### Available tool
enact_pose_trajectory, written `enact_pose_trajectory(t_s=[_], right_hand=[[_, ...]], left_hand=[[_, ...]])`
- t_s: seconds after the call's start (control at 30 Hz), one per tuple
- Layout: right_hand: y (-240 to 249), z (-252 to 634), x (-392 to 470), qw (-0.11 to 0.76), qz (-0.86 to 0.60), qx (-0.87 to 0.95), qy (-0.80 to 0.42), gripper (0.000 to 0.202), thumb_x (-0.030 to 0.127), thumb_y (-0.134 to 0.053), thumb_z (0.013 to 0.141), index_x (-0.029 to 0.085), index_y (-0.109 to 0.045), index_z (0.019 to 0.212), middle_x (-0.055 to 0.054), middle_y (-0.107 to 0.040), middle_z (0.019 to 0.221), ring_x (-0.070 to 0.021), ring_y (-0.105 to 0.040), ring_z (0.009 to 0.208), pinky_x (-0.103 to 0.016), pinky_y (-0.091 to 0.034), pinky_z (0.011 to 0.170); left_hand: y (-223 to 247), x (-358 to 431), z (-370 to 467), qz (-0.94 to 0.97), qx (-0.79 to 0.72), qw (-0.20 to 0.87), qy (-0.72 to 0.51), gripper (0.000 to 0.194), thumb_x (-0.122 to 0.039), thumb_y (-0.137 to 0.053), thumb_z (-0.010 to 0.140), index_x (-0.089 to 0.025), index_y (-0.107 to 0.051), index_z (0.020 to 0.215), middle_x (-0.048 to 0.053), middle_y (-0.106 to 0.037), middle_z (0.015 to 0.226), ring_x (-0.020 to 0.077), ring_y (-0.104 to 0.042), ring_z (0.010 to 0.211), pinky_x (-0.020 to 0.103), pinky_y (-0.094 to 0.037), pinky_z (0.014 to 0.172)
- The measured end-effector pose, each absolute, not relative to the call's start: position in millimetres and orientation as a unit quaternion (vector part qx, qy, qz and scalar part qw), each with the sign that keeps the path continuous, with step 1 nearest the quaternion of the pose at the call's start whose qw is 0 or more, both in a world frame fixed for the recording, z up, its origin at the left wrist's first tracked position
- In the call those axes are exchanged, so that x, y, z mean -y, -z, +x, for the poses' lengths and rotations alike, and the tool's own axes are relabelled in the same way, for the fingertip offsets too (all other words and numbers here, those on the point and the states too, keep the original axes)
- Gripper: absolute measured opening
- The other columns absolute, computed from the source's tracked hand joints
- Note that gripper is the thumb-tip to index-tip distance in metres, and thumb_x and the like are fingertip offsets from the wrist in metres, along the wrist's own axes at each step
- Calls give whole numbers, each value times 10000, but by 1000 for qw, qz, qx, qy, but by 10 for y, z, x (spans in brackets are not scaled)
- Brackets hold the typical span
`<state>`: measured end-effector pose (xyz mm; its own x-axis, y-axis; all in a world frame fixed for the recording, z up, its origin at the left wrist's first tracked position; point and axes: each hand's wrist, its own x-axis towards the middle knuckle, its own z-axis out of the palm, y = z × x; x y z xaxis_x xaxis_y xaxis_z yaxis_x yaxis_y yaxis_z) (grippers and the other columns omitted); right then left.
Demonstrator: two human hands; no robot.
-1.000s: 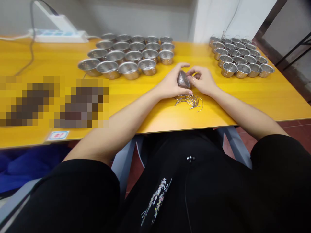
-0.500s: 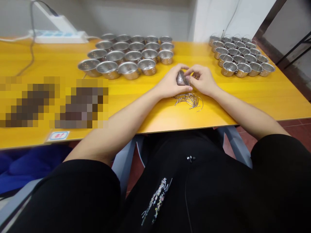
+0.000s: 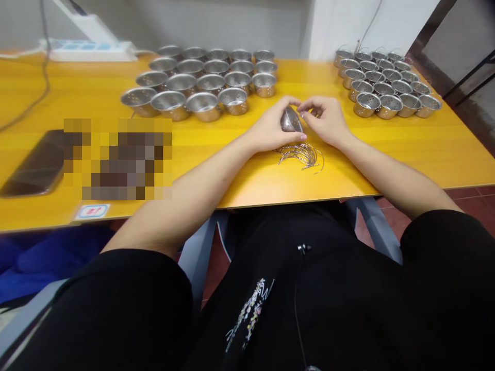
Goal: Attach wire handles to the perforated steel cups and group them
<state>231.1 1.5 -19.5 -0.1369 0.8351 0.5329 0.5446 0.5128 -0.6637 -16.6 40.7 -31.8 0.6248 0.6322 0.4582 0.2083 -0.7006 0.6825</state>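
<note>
My left hand (image 3: 271,127) is wrapped around a small perforated metal cup (image 3: 290,120), tilted on its side with its mouth toward the right. At the cup's rim, the fingers of my right hand (image 3: 325,119) are pinched together on a thin wire handle, mostly hidden by the fingers. Just below both hands lies a loose pile of curved wire handles (image 3: 300,155) on the yellow table (image 3: 266,185).
Rows of perforated metal cups (image 3: 203,105) stand at the back left. More cups with wire handles (image 3: 367,104) stand at the right. A power strip (image 3: 93,51), a dark phone (image 3: 36,164), a pixelated patch and a small label (image 3: 93,211) are on the left.
The view has shifted slightly. My right fingers have moved up a little along the cup's rim, and the left hand keeps its hold on the cup.
</note>
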Motion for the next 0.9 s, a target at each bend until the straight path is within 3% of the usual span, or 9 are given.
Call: enact_pose_trajectory(t_s=[0.27,0.73,0.9], right_hand=[[128,2296,61,432,-486,750,-121,205,468,-978,1133,285,-901,1081,-116,-939,1203,-380,-873,1100,-591,-761,1139],[77,2298,117,402,-488,768,-105,92,347,-869,1149,301,-867,1069,-103,-946,1213,-377,-877,1119,-596,-757,1168],[53,2289,136,408,-478,765,-141,154,398,-940,1111,311,-851,1021,-96,-920,1165,-388,-875,1114,-613,-756,1168]], left_hand=[[254,-331,-170,851,-243,296,-360,892,-350,-1055,817,-220,-707,1628,155,-802,1636,479,-776,1560,625,-596,1428],[188,-254,-172,849,-269,287,-353,938,-410,-1078,826,-221,-681,1654,165,-795,1677,501,-774,1575,646,-565,1468],[218,-290,-172,848,-255,293,-360,954,-439,-1092,801,-227,-690,1639,161,-800,1673,504,-780,1553,652,-576,1453]])
